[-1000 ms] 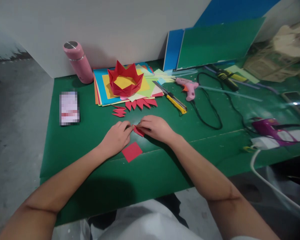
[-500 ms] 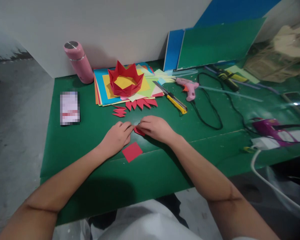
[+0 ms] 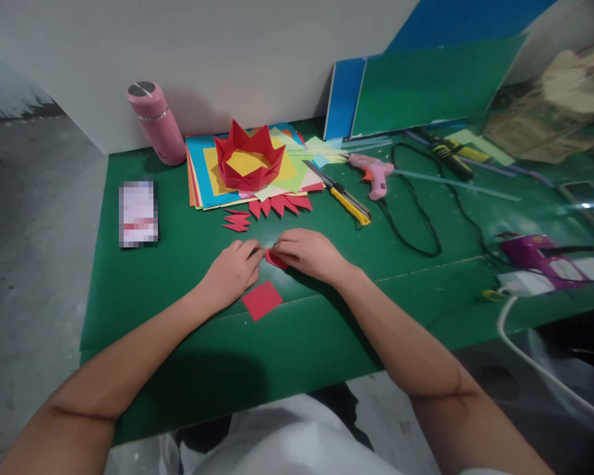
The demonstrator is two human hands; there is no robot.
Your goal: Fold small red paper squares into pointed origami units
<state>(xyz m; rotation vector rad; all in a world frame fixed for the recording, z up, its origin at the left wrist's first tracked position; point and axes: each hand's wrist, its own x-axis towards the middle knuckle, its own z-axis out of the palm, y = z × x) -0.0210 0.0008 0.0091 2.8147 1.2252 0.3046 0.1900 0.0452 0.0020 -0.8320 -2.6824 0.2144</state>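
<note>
Both my hands rest on the green table (image 3: 143, 297), fingertips meeting over a small folded red paper piece (image 3: 276, 260). My left hand (image 3: 231, 270) is curled, pinching its left end. My right hand (image 3: 307, 253) is closed over its right side, covering most of it. A flat red paper square (image 3: 262, 300) lies just below my left hand. Several folded red points (image 3: 277, 206) and two small red pieces (image 3: 236, 221) lie beyond my hands. A red paper crown (image 3: 248, 159) sits on a stack of coloured paper (image 3: 200, 175).
A pink flask (image 3: 156, 123) stands at the back left, a phone (image 3: 137, 214) lies left. A yellow utility knife (image 3: 344, 196), pink glue gun (image 3: 371, 174) with black cord, and a purple device (image 3: 534, 254) lie right. Green and blue boards (image 3: 426, 86) lean on the wall.
Almost nothing moved. My fingers shifted slightly on the small red piece, which stays between both hands.
</note>
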